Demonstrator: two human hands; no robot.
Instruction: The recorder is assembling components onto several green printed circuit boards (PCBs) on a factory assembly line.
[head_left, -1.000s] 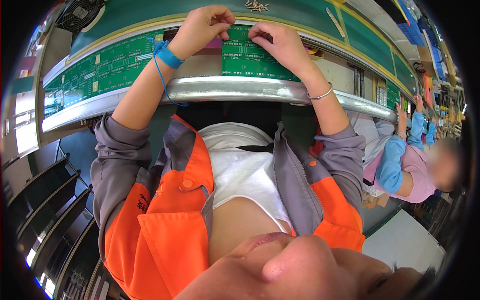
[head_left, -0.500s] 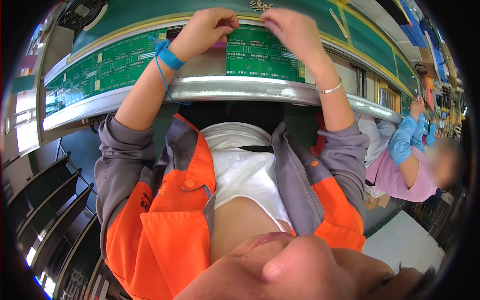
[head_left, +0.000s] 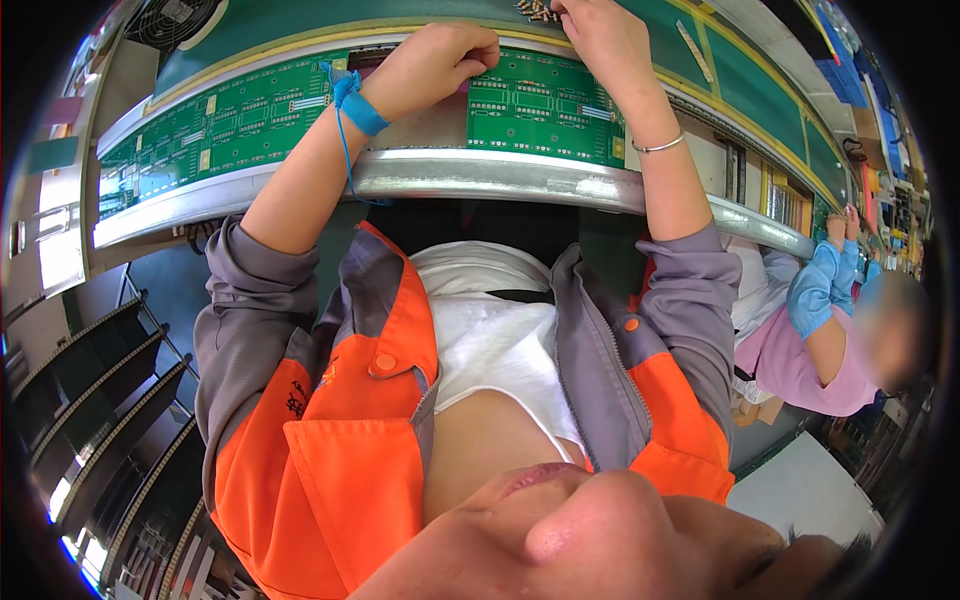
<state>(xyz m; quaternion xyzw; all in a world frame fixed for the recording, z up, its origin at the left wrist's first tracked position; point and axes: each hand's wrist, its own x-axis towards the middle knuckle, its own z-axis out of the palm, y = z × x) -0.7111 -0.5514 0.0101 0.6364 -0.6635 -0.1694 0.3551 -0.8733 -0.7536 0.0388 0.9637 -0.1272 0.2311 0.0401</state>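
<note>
A green circuit board point(head_left: 545, 110) with white printed outlines lies in the metal rail in front of me. Over its far left corner hovers my left hand point(head_left: 447, 62), fingers curled into a pinch; whatever they hold, if anything, is hidden. My right hand point(head_left: 607, 42) reaches past the board's far edge to a small pile of tiny leaded components point(head_left: 537, 11) on the green bench top. Its fingertips are drawn together beside the pile at the picture's upper edge, and what is between them cannot be made out. A blue wrist strap point(head_left: 360, 108) with a cord circles my left wrist.
More green boards point(head_left: 250, 120) sit in the rail to the left. The silver front rail point(head_left: 480, 172) runs between my body and the boards. A black fan point(head_left: 172, 20) stands at the far left. At right, a co-worker in blue sleeves point(head_left: 815, 290) sits along the same line.
My right hand has moved from above the board, farther away and slightly right, to the component pile. My left hand stays pinched near the board's corner. The whole view has shifted slightly.
</note>
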